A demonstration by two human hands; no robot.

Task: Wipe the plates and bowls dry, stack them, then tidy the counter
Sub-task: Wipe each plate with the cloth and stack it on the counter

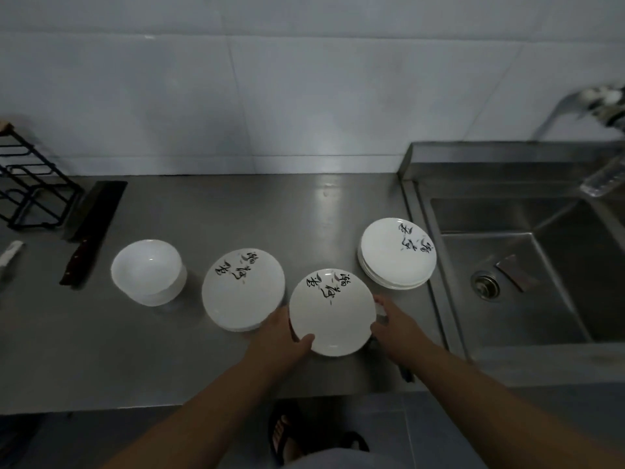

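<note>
I have the plate (333, 311) between both hands, just above the worktop (169, 350) near its front edge. My left hand (282, 333) grips the rim at about 7 o'clock, thumb hooked over the top and fingers hidden beneath. My right hand (394, 324) closes on the rim at about 3 o'clock. There is something pale at its fingertips that may be a drying cloth, but the view is too dim for me to be sure.

To do this step well, I judge I should let the left hand alone carry the plate and turn it by the rim. The right hand can then wipe round the well, the edge and the underside. The glaze will be slippery if wet, so I want the thumb firmly over the lip.

The plate lies face up and roughly level. Being round, it has no long axis. Its black brush lettering sits toward 12 o'clock, running across the far side.

From the plate, the left stack (241, 289) of plates is just beside it at 9 o'clock, where I judge this one belongs once dry. The right stack (397, 253) stands at 1 o'clock, by the sink (541, 265). The bowls (147, 270) sit nested beyond the left stack.
</note>
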